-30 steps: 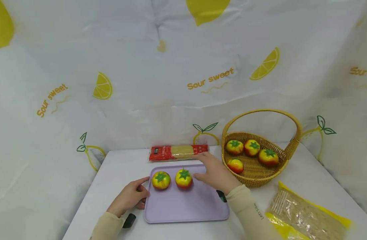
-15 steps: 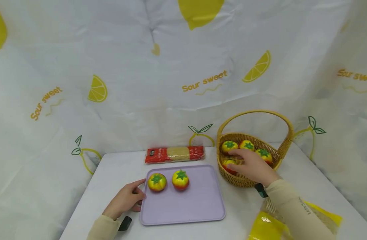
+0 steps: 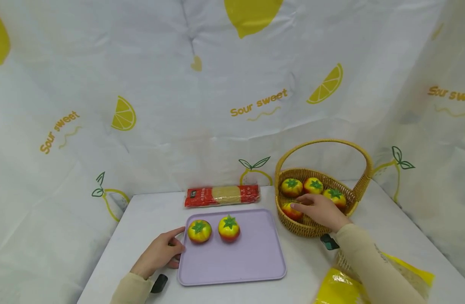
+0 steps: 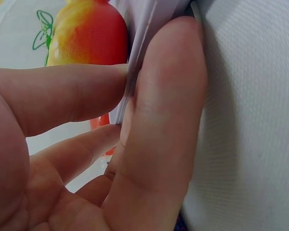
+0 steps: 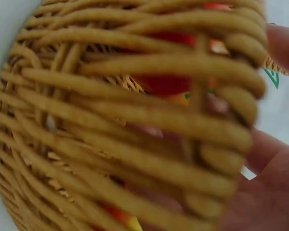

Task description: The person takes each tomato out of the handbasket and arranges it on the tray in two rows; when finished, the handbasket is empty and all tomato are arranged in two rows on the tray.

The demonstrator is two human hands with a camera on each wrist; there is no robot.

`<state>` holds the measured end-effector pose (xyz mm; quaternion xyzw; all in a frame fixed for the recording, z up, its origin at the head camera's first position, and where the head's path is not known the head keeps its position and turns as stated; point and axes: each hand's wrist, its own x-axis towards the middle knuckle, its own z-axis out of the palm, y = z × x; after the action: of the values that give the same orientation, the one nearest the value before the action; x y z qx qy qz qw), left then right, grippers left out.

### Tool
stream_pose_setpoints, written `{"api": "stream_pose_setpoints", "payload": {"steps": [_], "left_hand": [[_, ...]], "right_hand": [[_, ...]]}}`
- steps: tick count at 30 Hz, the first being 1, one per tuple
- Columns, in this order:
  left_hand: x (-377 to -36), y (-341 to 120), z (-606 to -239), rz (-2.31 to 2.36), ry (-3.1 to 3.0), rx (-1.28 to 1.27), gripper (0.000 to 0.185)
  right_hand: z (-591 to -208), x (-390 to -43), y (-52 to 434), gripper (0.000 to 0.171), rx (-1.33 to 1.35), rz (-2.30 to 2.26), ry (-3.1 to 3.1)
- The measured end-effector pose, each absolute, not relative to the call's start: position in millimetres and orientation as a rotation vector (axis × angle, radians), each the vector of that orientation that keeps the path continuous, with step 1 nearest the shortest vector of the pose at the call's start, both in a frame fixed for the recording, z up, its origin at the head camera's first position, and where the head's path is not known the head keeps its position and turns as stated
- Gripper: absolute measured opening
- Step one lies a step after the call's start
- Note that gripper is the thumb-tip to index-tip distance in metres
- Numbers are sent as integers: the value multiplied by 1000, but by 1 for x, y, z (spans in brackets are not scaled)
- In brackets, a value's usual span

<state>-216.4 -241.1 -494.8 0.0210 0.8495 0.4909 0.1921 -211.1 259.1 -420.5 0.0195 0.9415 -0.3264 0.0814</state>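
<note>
In the head view my left hand [image 3: 159, 252] touches the left edge of the lilac tray [image 3: 232, 266] with fingertips and thumb. Its wrist view shows the fingers [image 4: 86, 94] against the rim. On the tray sit two glossy yellow-red tomatoes, a left one [image 3: 199, 231] and a right one [image 3: 228, 228], with green star-shaped tops. My right hand [image 3: 323, 211] is inside the wicker basket [image 3: 304, 230], thumb and index at the top of the front tomato [image 3: 291, 212]. Wickerwork [image 5: 135, 115] hides most of its contact in the right wrist view, so the grip is unclear.
Behind the front tomato, the basket holds three others, including a far-left one [image 3: 292, 188]. A red noodle packet [image 3: 222, 196] lies behind the tray. A yellow-edged clear bag [image 3: 336, 289] lies under the right forearm. A lemon-print cloth [image 3: 171, 105] hangs behind the table.
My right hand has moved right from beside the tray's right tomato into the basket. Its spread fingers have since drawn closer together over the front tomato. The left hand stays at the tray's edge.
</note>
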Motion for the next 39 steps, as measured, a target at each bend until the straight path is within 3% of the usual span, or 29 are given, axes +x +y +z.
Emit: {"api": "stream_pose_setpoints", "payload": {"steps": [13,39], "left_hand": [[-217,-240,-496,1380,2368,77,70],[-220,-242,-497,1343,2390,18,69]], "right_hand": [[-426,-216,255,76,159,-956,2766],[-414,-214,251,77,56,-972,2866]]}}
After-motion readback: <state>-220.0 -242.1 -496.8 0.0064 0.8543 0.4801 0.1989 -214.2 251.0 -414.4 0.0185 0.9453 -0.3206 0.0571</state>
